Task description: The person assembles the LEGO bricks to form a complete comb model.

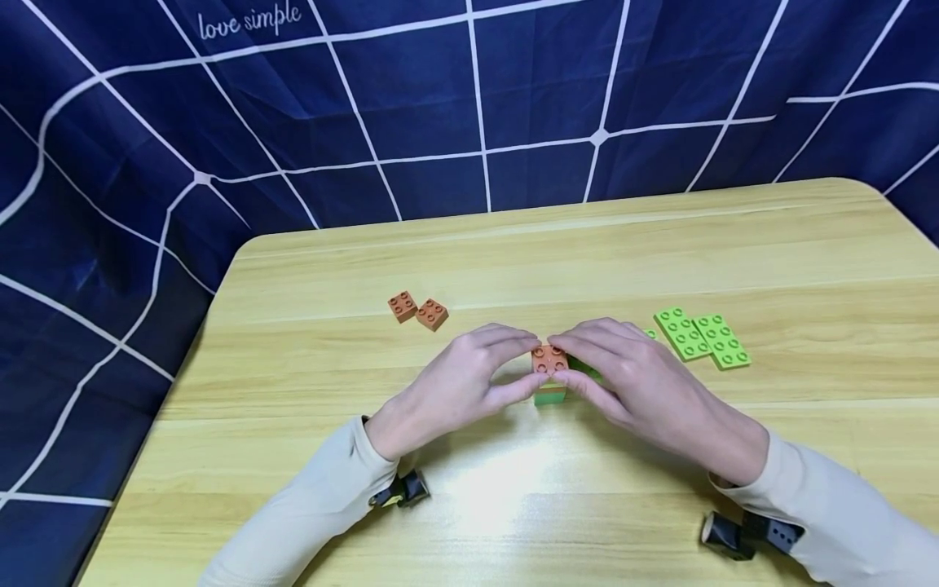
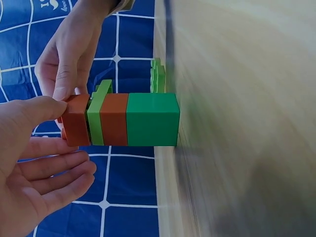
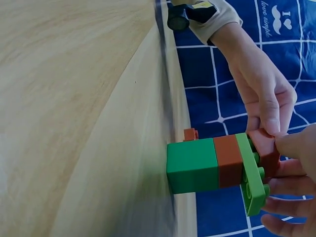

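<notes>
In the head view a stack of toy building bricks stands on the table between my hands. Its base is a dark green block (image 2: 153, 119), with a reddish-brown brick (image 2: 114, 119) above that, then a light green plate (image 3: 251, 175) that juts out to the right. The top reddish-brown brick (image 1: 549, 359) sits slightly tilted over the plate, with a thin dark gap showing between them. My left hand (image 1: 451, 383) pinches this top brick from the left by thumb and forefinger. From the opposite side, my right hand (image 1: 645, 379) pinches it too.
Two loose reddish-brown bricks (image 1: 432, 314) lie at the back left of the stack. Light green plates (image 1: 682, 333) lie to the right, beyond my right hand. A navy cloth (image 1: 543, 90) with white lines hangs behind the wooden table (image 1: 308, 342).
</notes>
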Motion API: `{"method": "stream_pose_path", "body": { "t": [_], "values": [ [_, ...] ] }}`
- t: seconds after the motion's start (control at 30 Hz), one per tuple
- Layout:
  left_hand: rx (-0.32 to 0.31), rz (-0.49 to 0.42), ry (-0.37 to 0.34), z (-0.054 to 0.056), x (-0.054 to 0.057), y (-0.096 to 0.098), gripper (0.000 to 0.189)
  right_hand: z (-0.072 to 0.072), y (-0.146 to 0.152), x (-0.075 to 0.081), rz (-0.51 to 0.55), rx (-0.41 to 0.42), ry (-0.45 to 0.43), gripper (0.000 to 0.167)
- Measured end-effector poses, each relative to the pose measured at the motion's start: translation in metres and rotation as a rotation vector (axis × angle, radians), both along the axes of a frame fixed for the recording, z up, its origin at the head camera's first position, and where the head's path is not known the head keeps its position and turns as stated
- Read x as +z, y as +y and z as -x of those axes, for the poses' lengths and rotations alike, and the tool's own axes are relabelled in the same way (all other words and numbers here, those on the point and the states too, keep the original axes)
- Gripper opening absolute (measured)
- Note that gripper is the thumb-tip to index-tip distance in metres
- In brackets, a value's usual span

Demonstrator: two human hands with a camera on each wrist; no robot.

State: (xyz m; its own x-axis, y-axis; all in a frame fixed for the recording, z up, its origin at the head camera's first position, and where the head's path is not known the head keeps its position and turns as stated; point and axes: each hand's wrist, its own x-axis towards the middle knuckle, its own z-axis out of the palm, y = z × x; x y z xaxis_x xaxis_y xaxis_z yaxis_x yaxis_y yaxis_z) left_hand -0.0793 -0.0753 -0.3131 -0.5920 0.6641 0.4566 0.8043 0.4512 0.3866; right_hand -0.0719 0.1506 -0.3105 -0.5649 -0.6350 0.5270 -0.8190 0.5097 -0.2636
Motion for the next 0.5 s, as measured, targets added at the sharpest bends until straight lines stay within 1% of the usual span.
{"method": "stream_pose_path", "body": {
  "t": [0.23, 0.5],
  "values": [
    [0.019, 0.028, 0.030, -0.0003, 0.0001, 0.0002, 0.030, 0.0003, -0.0001, -0.0009, 0.003, -0.010, -0.008, 0.052],
    [0.023, 0.032, 0.019, -0.0002, 0.0001, 0.0002, 0.031, 0.0006, 0.0005, -0.0007, -0.008, -0.019, -0.013, 0.049]
  ]
}}
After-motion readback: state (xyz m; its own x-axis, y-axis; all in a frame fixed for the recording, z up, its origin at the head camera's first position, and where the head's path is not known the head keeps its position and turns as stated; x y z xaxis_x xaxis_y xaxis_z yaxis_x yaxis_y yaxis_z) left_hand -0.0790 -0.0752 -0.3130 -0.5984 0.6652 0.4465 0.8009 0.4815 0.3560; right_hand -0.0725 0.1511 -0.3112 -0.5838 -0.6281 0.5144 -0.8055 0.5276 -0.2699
